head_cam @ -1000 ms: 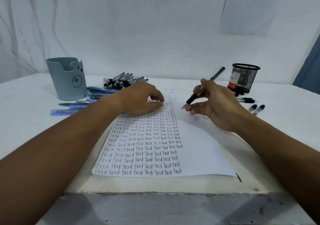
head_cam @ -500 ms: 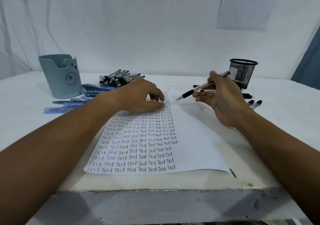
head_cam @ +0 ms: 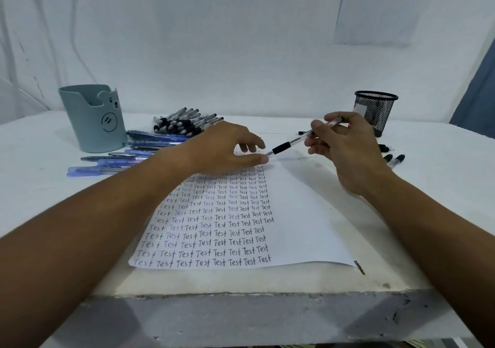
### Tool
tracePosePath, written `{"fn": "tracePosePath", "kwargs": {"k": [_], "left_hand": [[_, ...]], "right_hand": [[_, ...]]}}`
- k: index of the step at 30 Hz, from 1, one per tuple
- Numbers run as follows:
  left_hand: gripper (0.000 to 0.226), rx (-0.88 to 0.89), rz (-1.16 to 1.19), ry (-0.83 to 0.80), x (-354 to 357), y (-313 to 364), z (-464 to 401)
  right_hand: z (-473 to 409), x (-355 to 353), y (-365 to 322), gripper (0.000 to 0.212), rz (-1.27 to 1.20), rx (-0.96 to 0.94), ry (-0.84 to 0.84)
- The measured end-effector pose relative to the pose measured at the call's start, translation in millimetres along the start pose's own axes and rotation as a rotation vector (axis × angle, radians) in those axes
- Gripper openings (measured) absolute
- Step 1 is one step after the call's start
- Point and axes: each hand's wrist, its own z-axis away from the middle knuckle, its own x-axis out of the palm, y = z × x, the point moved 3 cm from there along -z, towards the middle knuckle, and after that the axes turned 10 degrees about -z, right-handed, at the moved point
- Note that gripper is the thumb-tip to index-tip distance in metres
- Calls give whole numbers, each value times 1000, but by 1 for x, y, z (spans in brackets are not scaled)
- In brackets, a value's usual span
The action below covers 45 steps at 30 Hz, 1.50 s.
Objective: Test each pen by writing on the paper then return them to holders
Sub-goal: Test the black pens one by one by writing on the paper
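A clear-barrelled pen [head_cam: 300,141] with a black rubber sleeve near its tip hangs in the air above the far edge of the paper [head_cam: 302,214], slanting down to the left so that its point sits just beside the fingertips of the left hand [head_cam: 225,147]. The right hand [head_cam: 345,147] holds it: its grip is a pinch, thumb and forefinger closed on the upper barrel, the other fingers curled loosely below. The left hand rests on the top of the sheet with its fingers bent and its tips pressing the paper down; its grip holds nothing. The paper lies slightly askew on the white table [head_cam: 442,187], its left half filled with rows of the handwritten word "Test", its right half blank. Behind the left hand lies a pile of black-capped pens [head_cam: 182,122], and beside it, nearer the left, a spread of blue pens [head_cam: 120,160] flat on the table. A grey-blue holder [head_cam: 93,120] with a bear face stands upright at the far left, just beside the blue pens. At the far right a black mesh holder [head_cam: 375,112] stands upright behind the right hand, and a few more black-capped pens [head_cam: 396,159] lie on the table near its base, partly hidden by the hand.
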Motion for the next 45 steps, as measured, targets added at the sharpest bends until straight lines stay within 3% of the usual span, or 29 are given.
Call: {"fn": "tracePosePath", "kwargs": {"k": [14,16,20,22,24,32,45], "left_hand": [[11,-97,161,18,5,11,-6],[11,-136,143,31,2,6,-6],[19,-269,41,105,-6,-14,0],[19,-364,-8,162,-10,-27,4],[18,-449,-59,238,-14,-38,9],[23,-601,-284,350,-27,-63,17],[28,-674,-551,313,-31,-91,24]], "right_hand": [[2,1,3,30,39,57,-50],[-2,-3,2,33,345,26,-17],[-3,-15,-9,19,1264,-143,50],[2,-18,-8,21,1581,-48,68],[7,-19,-3,28,1704,104,50],[11,-16,1,45,1569,358,32],[9,-8,8,34,1507,136,-86]]}}
